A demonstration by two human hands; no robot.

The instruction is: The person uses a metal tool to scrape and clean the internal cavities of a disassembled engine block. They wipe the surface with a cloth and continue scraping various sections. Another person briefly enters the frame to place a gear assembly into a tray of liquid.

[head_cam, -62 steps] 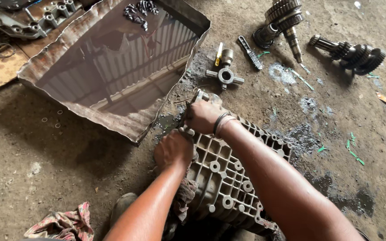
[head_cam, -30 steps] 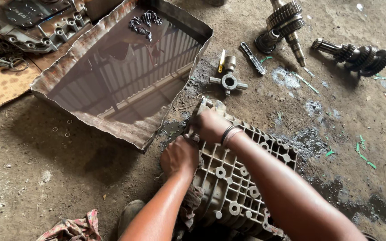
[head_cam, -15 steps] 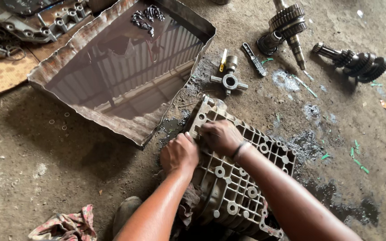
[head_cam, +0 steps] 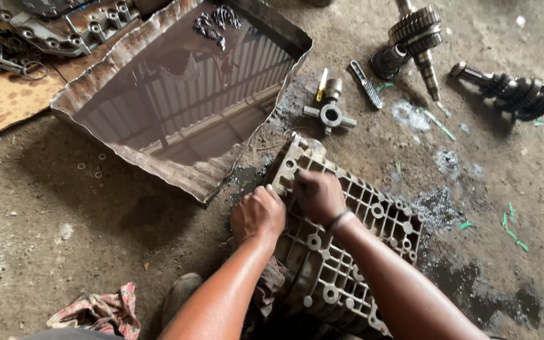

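My left hand (head_cam: pixel 258 214) grips the ribbed housing (head_cam: pixel 347 252) edge, my right hand (head_cam: pixel 318 196) presses closed on its ribs; oily metal could slip and cut my fingers.

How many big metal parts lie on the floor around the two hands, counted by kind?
Ribbed housing under the left hand and right hand: 1
Gear shafts: 2
Cross-shaped joint: 1
Sheet-metal tray of dark liquid: 1
Total: 5
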